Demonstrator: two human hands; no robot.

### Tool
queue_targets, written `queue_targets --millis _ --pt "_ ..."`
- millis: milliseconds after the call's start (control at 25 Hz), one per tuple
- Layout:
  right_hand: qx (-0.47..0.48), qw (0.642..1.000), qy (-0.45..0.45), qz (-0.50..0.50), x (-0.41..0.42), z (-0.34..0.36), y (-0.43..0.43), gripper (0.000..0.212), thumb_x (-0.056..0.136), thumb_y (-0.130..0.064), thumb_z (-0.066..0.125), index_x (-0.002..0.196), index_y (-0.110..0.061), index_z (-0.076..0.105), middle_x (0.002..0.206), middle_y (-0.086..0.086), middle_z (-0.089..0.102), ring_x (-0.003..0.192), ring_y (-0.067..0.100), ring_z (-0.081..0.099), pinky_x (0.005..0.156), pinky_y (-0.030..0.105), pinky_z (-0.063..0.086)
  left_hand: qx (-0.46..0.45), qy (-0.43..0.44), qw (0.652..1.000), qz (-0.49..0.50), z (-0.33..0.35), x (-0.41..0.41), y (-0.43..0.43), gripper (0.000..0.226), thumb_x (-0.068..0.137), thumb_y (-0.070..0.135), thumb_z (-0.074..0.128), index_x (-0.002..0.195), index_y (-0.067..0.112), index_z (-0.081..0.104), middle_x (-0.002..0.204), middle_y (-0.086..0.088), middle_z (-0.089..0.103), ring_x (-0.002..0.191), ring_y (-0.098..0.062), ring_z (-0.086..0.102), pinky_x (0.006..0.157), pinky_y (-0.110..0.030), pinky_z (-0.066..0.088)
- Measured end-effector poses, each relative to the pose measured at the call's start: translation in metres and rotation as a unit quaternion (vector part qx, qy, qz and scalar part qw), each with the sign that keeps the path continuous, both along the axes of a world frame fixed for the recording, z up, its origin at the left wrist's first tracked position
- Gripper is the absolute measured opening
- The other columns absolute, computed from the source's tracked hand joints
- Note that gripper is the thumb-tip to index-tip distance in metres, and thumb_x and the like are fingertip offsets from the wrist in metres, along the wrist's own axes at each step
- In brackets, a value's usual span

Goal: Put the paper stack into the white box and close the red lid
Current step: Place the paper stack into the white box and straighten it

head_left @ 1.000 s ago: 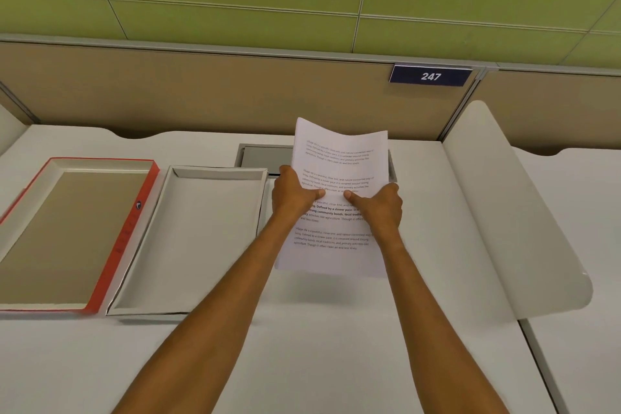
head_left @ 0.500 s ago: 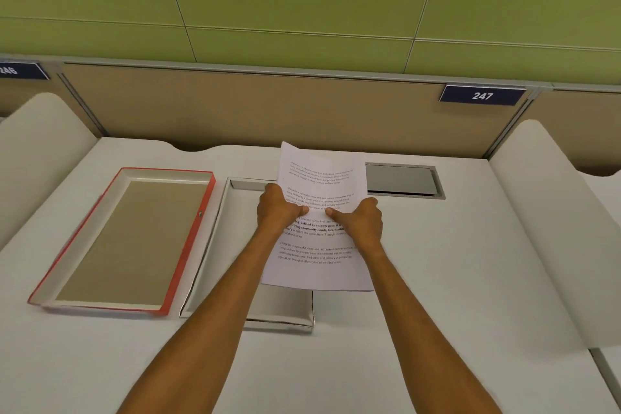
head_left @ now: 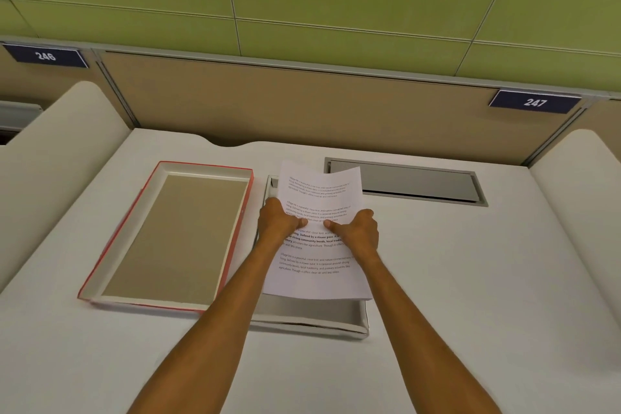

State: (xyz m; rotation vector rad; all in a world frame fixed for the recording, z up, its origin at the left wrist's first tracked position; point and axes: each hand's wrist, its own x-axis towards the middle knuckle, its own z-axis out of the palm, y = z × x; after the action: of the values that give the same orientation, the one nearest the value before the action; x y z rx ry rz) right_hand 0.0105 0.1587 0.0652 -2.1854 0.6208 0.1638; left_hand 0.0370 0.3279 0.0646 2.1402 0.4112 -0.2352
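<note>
Paper stack (head_left: 316, 245) held over white box (head_left: 336, 319).
Left hand (head_left: 279, 223) and right hand (head_left: 358, 230) pinch its edges; skewed lowering risks snagging the 3 o'clock wall.

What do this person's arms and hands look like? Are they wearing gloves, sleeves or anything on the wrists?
Both arms come in from the bottom edge and are bare as far as the picture shows: no sleeves in view. The left hand and right hand wear no gloves. No watch, bracelet or ring shows on the wrists or the visible fingers, and there are no markings.
</note>
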Motion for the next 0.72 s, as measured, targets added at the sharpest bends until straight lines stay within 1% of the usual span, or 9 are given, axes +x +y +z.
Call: queue_targets --millis 160,240,280,360,480,560,600,640,720 --pt "-0.012 1.000 0.014 0.008 0.001 -0.013 0.012 0.073 0.072 -0.045 0.082 0.121 -0.006 0.045 0.121 0.012 0.062 0.107 0.030 0.067 0.080 0.034 0.056 -0.030 0.023 0.999 -0.003 -0.015 0.001 0.015 0.040 0.070 0.015 0.087 0.097 0.011 0.057 0.117 -0.014 0.069 0.093 -0.025 0.068 0.052 -0.018 0.045" --pt "-0.011 1.000 0.016 0.014 0.000 -0.020 0.014 0.067 0.074 -0.043 0.081 0.119 -0.007 0.047 0.120 0.012 0.062 0.105 0.029 0.067 0.078 0.032 0.054 -0.048 0.040 0.998 -0.007 -0.023 0.002 0.019 0.044 0.070 0.011 0.086 0.106 0.004 0.062 0.118 -0.014 0.069 0.100 -0.029 0.068 0.053 -0.017 0.046" --pt "-0.009 1.000 0.018 0.017 0.000 -0.023 0.014 0.064 0.075 -0.041 0.081 0.119 -0.007 0.048 0.120 0.012 0.062 0.105 0.029 0.067 0.080 0.032 0.055 -0.055 0.045 0.997 -0.011 -0.027 0.002 0.020 0.045 0.071 0.009 0.085 0.110 0.003 0.062 0.118 -0.015 0.069 0.101 -0.029 0.068 0.053 -0.017 0.046" --pt "-0.011 0.999 0.031 0.024 0.000 -0.028 0.014 0.061 0.078 -0.036 0.080 0.120 -0.005 0.050 0.121 0.013 0.062 0.108 0.030 0.067 0.087 0.035 0.056 -0.063 0.055 0.996 -0.017 -0.034 0.001 0.022 0.040 0.073 0.004 0.082 0.108 0.002 0.062 0.118 -0.016 0.068 0.099 -0.027 0.067 0.051 -0.017 0.045" --pt "-0.019 0.997 0.057 0.043 0.001 -0.035 0.014 0.054 0.082 -0.027 0.077 0.122 -0.003 0.051 0.126 0.015 0.061 0.112 0.032 0.065 0.094 0.037 0.055 -0.059 0.064 0.996 -0.021 -0.043 0.002 0.025 0.030 0.078 0.001 0.077 0.103 0.005 0.060 0.117 -0.017 0.067 0.085 -0.018 0.062 0.048 -0.016 0.040" --pt "-0.022 0.996 0.060 0.059 0.000 -0.039 0.015 0.037 0.085 -0.021 0.075 0.110 -0.003 0.053 0.123 0.018 0.063 0.110 0.033 0.065 0.086 0.033 0.053 -0.056 0.065 0.996 -0.023 -0.048 0.001 0.026 0.030 0.080 0.001 0.075 0.107 0.004 0.061 0.118 -0.018 0.067 0.090 -0.022 0.065 0.048 -0.017 0.040" --pt "-0.025 0.996 0.060 0.065 0.000 -0.041 0.015 0.029 0.085 -0.018 0.074 0.101 -0.006 0.052 0.120 0.018 0.064 0.107 0.033 0.066 0.082 0.031 0.052 -0.054 0.066 0.996 -0.024 -0.050 0.001 0.027 0.031 0.081 0.001 0.074 0.109 0.003 0.062 0.119 -0.018 0.067 0.096 -0.026 0.066 0.049 -0.017 0.040" --pt "-0.029 0.996 0.058 0.068 -0.001 -0.042 0.016 0.025 0.086 -0.015 0.072 0.095 -0.008 0.050 0.117 0.019 0.066 0.104 0.033 0.067 0.079 0.031 0.053 -0.053 0.067 0.996 -0.025 -0.053 0.000 0.028 0.031 0.082 0.001 0.074 0.110 0.002 0.062 0.119 -0.018 0.067 0.099 -0.028 0.067 0.049 -0.017 0.040" --pt "-0.032 0.996 0.053 0.069 -0.001 -0.045 0.018 0.021 0.088 -0.011 0.069 0.091 -0.009 0.049 0.114 0.019 0.067 0.101 0.033 0.068 0.080 0.033 0.056 -0.052 0.064 0.996 -0.027 -0.057 -0.001 0.029 0.030 0.082 0.001 0.073 0.110 0.002 0.062 0.118 -0.018 0.067 0.093 -0.025 0.066 0.049 -0.017 0.041"
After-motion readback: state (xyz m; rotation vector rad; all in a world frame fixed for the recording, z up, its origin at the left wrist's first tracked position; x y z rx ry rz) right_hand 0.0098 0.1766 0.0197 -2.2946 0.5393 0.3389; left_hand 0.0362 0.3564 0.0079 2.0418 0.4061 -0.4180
